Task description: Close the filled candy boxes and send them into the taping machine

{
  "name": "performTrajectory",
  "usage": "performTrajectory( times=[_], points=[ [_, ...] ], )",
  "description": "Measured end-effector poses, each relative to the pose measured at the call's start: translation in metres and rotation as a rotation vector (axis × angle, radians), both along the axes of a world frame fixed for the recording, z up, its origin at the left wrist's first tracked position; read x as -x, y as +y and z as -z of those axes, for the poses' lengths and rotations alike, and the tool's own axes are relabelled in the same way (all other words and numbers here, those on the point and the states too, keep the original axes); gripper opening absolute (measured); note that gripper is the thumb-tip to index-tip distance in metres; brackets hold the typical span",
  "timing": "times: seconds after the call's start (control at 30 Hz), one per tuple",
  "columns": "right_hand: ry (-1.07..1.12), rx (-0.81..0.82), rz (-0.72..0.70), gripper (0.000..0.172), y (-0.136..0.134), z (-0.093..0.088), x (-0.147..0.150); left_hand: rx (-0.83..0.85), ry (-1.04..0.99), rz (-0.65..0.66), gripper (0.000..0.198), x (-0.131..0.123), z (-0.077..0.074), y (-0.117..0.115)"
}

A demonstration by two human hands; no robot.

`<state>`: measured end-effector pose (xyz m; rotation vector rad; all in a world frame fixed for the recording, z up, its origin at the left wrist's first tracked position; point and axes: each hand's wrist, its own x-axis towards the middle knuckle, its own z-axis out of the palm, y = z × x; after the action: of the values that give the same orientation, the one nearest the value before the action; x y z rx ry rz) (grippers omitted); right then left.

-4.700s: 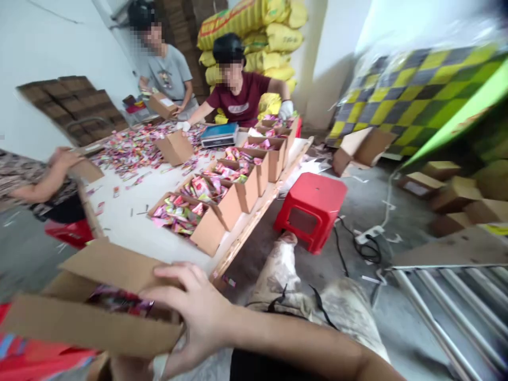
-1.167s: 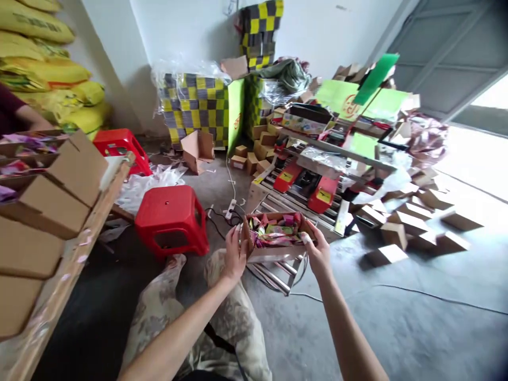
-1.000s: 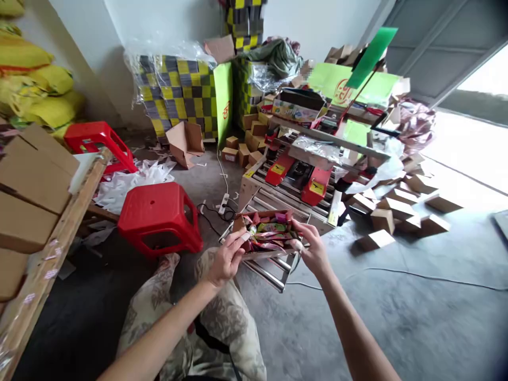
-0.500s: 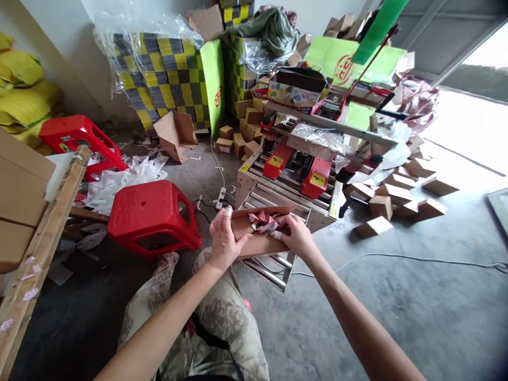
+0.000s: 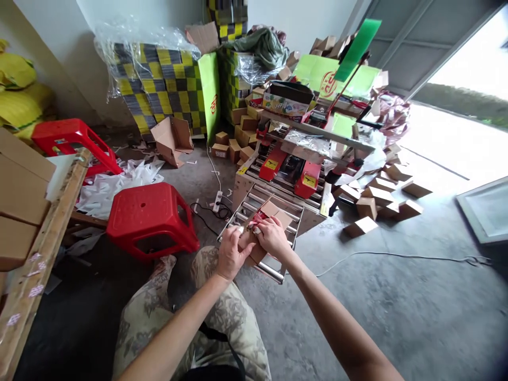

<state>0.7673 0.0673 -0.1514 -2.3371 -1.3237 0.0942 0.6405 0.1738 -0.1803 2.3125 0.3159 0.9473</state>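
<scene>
A small open cardboard box [image 5: 278,212] rests on the metal rollers [image 5: 288,206] in front of me, turned at an angle with a flap standing out at its far end. Red wrapped packets [image 5: 260,216] show inside, partly covered by my fingers. My left hand [image 5: 233,253] is curled round the near left side of the box, with the thumb along its edge. Across the other side lies my right hand [image 5: 273,238], fingers bent over the opening and touching the packets. Both hands have white wraps on fingertips. What lies under the right palm is hidden.
Beyond the rollers stands a carton sealing machine [image 5: 293,169] with red side guides. A red stool [image 5: 145,217] is at my left. Small cartons [image 5: 367,208] lie on the floor at right, near a cable [image 5: 389,253]. A power strip [image 5: 217,201] lies left of the rollers.
The box has turned from lying crosswise to a slant and come down on the rollers. My right hand has moved left from the box's right end to its opening, closer to my left hand.
</scene>
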Motion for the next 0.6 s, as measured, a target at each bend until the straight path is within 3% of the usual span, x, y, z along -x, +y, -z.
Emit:
performTrajectory(
  times=[0.07,0.13,0.2,0.27,0.3,0.47,0.6],
  points=[
    [-0.002,-0.115,0.023,0.022,-0.004,0.002,-0.003,-0.048,-0.007,0.112,0.032,0.002,-0.003,-0.002],
    [0.031,-0.363,0.147,0.015,-0.009,0.006,-0.002,-0.078,0.024,0.205,0.023,0.000,-0.005,0.002],
    [0.089,-0.652,0.309,0.031,-0.013,0.007,0.004,-0.112,0.070,0.242,0.019,-0.001,-0.008,0.008],
    [0.140,-0.762,0.368,0.044,-0.015,0.008,0.017,-0.148,0.129,0.267,0.025,-0.001,-0.012,0.013],
    [0.158,-0.712,0.332,0.048,-0.015,0.009,0.025,-0.155,0.163,0.281,0.027,0.001,-0.015,0.014],
    [0.104,-0.099,0.001,0.072,-0.018,0.012,0.057,0.005,0.261,0.289,0.029,0.006,-0.032,0.012],
    [0.011,-0.019,-0.102,0.081,-0.026,0.017,0.032,0.400,0.159,0.343,0.031,0.009,-0.033,0.003]
  ],
)
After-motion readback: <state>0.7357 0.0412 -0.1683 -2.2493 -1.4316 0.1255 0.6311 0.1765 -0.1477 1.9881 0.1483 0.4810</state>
